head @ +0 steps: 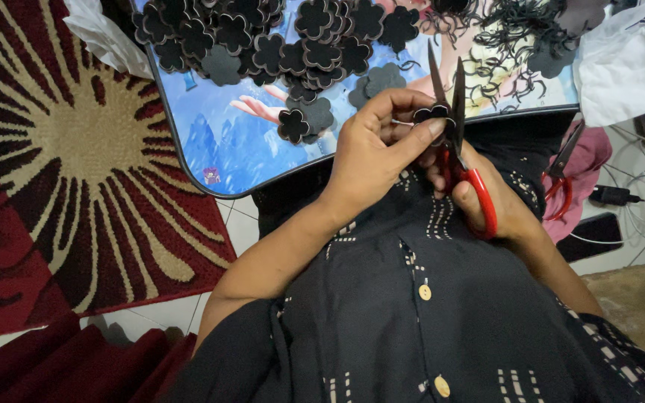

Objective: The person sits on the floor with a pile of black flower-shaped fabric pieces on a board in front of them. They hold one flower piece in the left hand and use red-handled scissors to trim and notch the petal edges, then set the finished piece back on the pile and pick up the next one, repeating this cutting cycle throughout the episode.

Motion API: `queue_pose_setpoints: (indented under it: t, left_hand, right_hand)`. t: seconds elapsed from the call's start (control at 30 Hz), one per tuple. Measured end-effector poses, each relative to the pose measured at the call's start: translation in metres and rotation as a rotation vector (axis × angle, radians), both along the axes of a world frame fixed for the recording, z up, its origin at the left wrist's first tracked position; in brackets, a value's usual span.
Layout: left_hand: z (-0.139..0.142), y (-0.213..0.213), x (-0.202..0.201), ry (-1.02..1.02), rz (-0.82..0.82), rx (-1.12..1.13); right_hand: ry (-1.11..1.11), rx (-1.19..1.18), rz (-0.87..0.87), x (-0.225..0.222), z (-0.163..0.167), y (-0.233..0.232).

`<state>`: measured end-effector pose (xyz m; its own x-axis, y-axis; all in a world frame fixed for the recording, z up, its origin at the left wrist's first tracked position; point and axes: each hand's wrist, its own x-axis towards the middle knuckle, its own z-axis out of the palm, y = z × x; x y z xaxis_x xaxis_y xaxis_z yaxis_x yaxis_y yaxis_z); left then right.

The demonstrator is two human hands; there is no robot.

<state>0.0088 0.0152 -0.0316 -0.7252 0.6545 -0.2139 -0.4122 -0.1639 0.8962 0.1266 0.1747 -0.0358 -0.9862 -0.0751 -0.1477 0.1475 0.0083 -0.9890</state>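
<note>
My left hand [375, 145] pinches a small black flower-shaped piece [428, 114] between thumb and fingers, held up over my lap. My right hand [490, 195] grips red-handled scissors [458, 142], blades pointing up and slightly apart, right against the flower piece. Both hands hover just in front of a low table [218, 149] with a blue cartoon print top. A heap of black flower cutouts [278, 37] lies on the table's far side, and one single cutout [293, 125] lies near its front edge.
Black trimmed scraps [513, 37] lie on the table's right part. A second pair of red scissors [559, 179] rests on pink cloth at the right, beside white cables and a black charger [615, 195]. A red patterned rug [61, 164] covers the floor at left. White cloth [628, 63] is at upper right.
</note>
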Motion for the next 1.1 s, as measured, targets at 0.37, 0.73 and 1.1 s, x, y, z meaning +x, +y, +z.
queue_pose_setpoints:
  t: [0.37,0.73,1.1]
  left_hand:
    - [0.005,-0.004,-0.004,0.11,0.013,-0.055]
    - [0.006,-0.004,-0.003,0.011,-0.042,-0.028]
    - [-0.002,0.005,0.008,-0.058,0.004,0.038]
  right_hand:
    - [0.008,0.005,0.044,0.004,-0.007,0.006]
    - [-0.014,0.0,-0.001,0.004,-0.006,0.002]
    - [0.021,0.061,-0.046,0.005,-0.012,-0.002]
